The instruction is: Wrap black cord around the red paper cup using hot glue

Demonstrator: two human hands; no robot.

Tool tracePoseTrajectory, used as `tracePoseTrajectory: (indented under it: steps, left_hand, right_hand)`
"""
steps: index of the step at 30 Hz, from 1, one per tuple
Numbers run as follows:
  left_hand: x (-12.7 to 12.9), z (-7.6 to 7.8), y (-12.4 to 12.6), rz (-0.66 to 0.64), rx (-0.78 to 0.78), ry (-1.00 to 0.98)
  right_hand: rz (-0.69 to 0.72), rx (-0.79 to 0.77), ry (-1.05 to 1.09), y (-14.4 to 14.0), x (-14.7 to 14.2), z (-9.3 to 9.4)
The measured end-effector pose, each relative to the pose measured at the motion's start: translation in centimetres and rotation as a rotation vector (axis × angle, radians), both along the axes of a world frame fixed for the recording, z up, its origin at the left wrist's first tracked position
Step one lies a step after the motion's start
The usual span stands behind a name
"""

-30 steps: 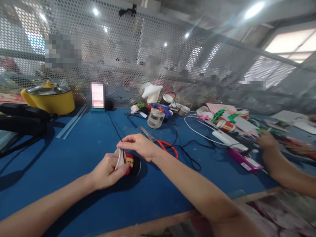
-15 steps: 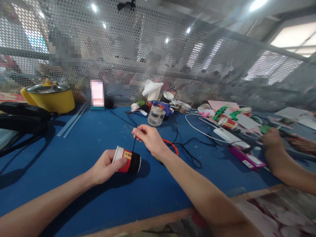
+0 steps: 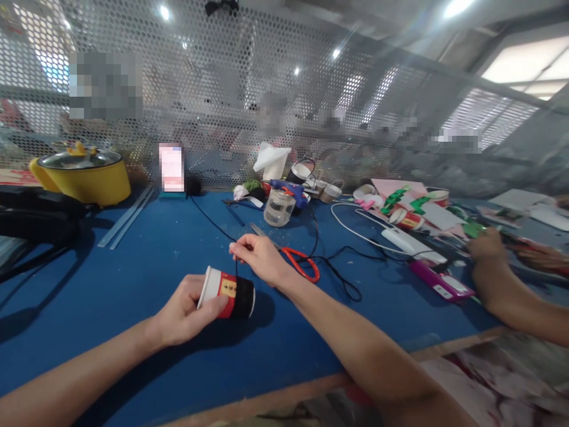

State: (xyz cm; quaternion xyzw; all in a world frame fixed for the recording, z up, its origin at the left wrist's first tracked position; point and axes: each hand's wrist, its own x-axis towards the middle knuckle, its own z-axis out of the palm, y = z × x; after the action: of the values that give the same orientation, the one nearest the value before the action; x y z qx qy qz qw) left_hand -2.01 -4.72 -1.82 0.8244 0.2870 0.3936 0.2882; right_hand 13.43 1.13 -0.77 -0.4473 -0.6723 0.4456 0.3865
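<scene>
My left hand (image 3: pixel 191 311) is closed around a paper cup (image 3: pixel 228 293) tipped on its side above the table, its white rim facing left. Red paper with a gold label covers its middle, and black yarn is wound round the end towards its base. Pinched in the fingertips of my right hand (image 3: pixel 255 255) is a black yarn (image 3: pixel 212 220), which runs down to the cup and back to a dark ball (image 3: pixel 192 185) near the phone. Scissors with orange handles (image 3: pixel 302 265) lie partly hidden behind my right wrist.
A clear jar (image 3: pixel 279 209) and a blue glue gun (image 3: pixel 288 191) stand beyond my right hand. A yellow pot (image 3: pixel 86 181) is at left, a phone (image 3: pixel 171 169) at the back. On the right lie a purple power strip (image 3: pixel 440 280) and cables, near another person's hand (image 3: pixel 486 249).
My right hand has come down and a little left, nearer the cup, shortening the yarn between them. More of the scissors shows now. The view has shifted slightly.
</scene>
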Motion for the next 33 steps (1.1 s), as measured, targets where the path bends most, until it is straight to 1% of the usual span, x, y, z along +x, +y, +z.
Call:
tracePoseTrajectory:
  steps: [5,11,16,21,29,33]
  left_hand:
    - [-0.1,0.1,-0.2,-0.014,0.034,-0.02]
    - [-0.1,0.2,-0.3,0.024,0.021,0.029]
    - [-0.1,0.3,-0.4,0.048,-0.002,0.028]
    - [-0.1,0.4,-0.5,0.074,-0.025,0.022]
    - [-0.1,0.7,-0.5,0.059,0.016,0.031]
    - [-0.1,0.8,-0.5,0.08,-0.003,0.021]
  right_hand:
    - [0.055,-0.031,-0.028,0.1,-0.1,-0.5]
    - [0.106,-0.05,-0.069,-0.2,-0.2,-0.5]
    - [0.126,-0.075,-0.115,-0.4,-0.2,-0.3]
    - [0.158,-0.13,-0.159,-0.4,-0.1,-0.6]
    - [0.206,-0.164,-0.175,0.0,-0.1,-1.5]
    - [0.211,-0.191,-0.177,0.0,0.0,-1.4]
